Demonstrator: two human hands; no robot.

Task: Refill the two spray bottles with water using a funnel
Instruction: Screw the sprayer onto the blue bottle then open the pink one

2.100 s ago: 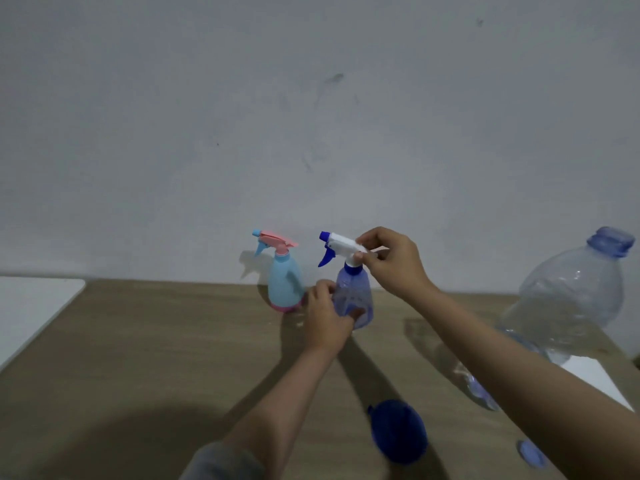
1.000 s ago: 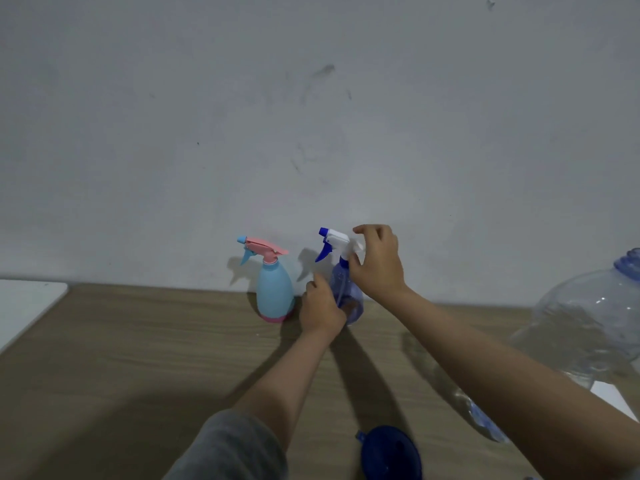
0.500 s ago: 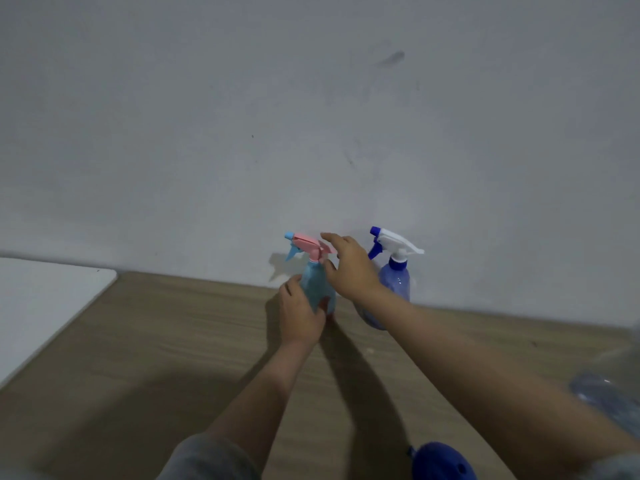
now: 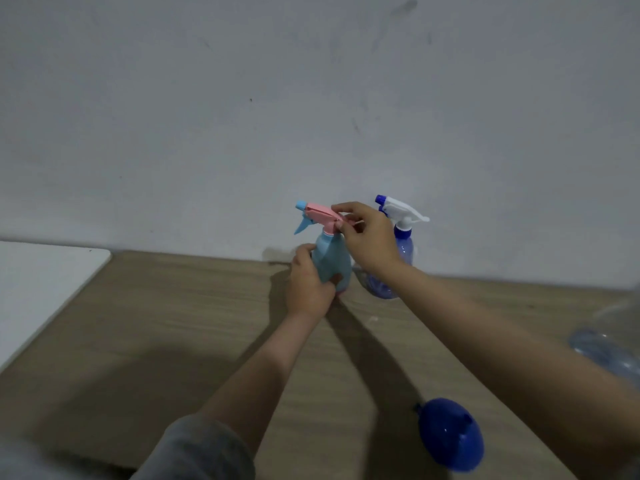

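My left hand [image 4: 310, 287] grips the light-blue spray bottle [image 4: 330, 259] at the table's [image 4: 138, 323] back edge, steadying it while my right hand [image 4: 369, 237] pinches its pink trigger head [image 4: 320, 214] to unscrew. The dark-blue bottle [image 4: 398, 258] waits just beside; the funnel [image 4: 450, 433] lies near the front edge.

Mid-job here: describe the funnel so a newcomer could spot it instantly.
Start at the wooden table against the grey wall and come toward its near edge, right of centre. The funnel lies there alone, below the right forearm. Unlike the two upright spray bottles by the wall, it is a solid dark-blue dome with no trigger.
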